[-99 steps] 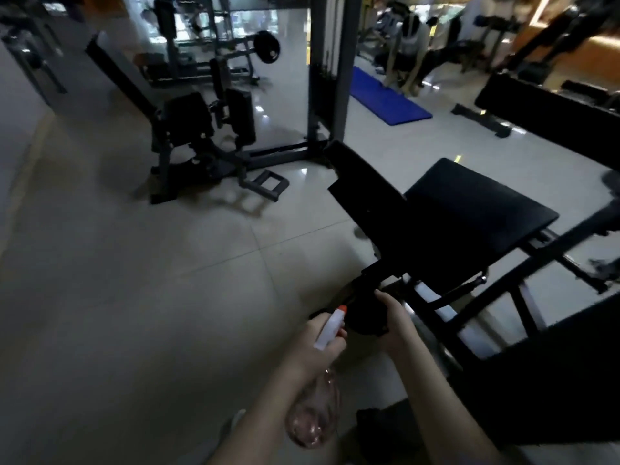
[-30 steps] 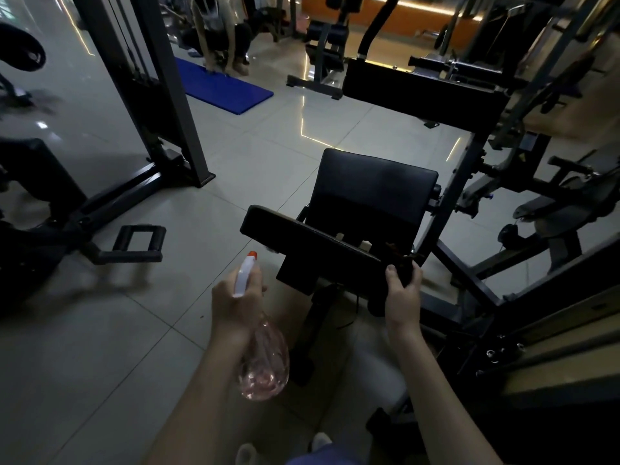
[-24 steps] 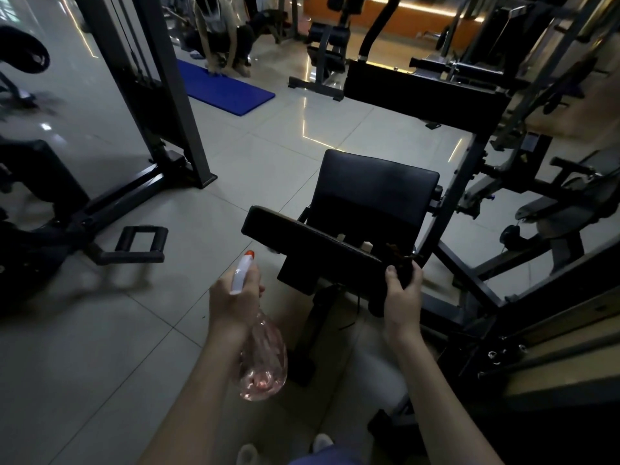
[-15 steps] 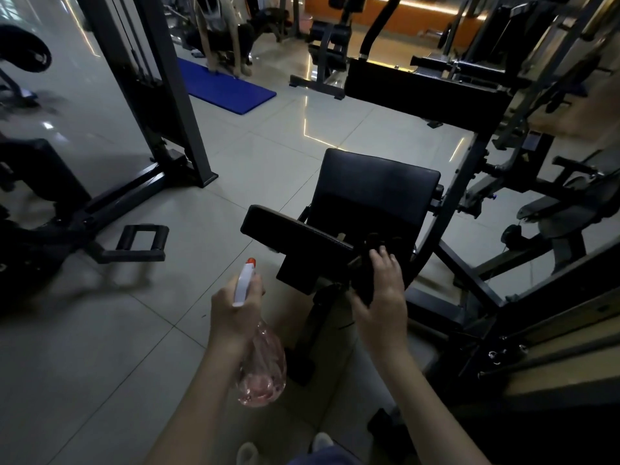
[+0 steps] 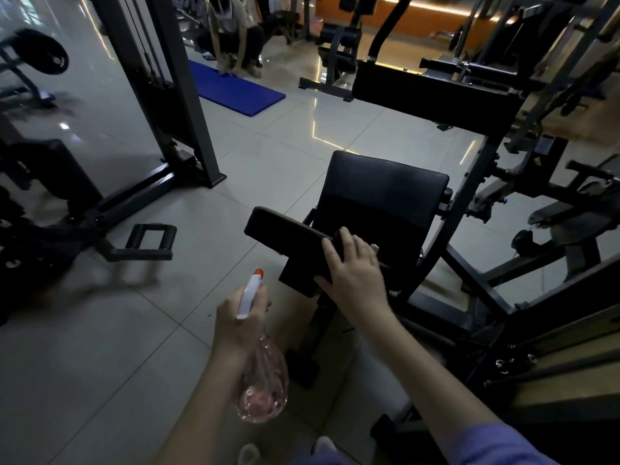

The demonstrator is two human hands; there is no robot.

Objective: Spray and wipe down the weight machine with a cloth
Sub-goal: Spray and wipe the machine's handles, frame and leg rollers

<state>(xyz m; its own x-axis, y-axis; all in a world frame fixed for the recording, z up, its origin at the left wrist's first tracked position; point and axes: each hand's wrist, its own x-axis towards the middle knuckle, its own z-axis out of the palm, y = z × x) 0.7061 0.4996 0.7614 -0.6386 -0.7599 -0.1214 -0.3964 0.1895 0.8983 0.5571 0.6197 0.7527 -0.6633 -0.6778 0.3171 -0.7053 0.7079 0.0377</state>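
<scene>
The weight machine has a black seat pad (image 5: 382, 189) and a narrow black pad (image 5: 278, 229) in front of it, both at the middle of the view. My right hand (image 5: 355, 273) lies on the narrow pad's right end, fingers spread, pressing a dark cloth (image 5: 339, 235) that peeks out past my fingertips. My left hand (image 5: 240, 320) grips the neck of a clear spray bottle (image 5: 265, 380) with a white, orange-tipped nozzle, held low and left of the pad, nozzle pointing up and away.
A cable machine's upright frame (image 5: 174, 95) stands to the left, with a black foot bracket (image 5: 151, 243) on the tiled floor. A person (image 5: 231, 31) crouches by a blue mat (image 5: 235, 90) at the back. More black machine frames (image 5: 469, 203) crowd the right side.
My right hand has left the pad's right end, where it gripped, and moved left up onto the pad's top with the cloth. My left hand holds the bottle in much the same place.
</scene>
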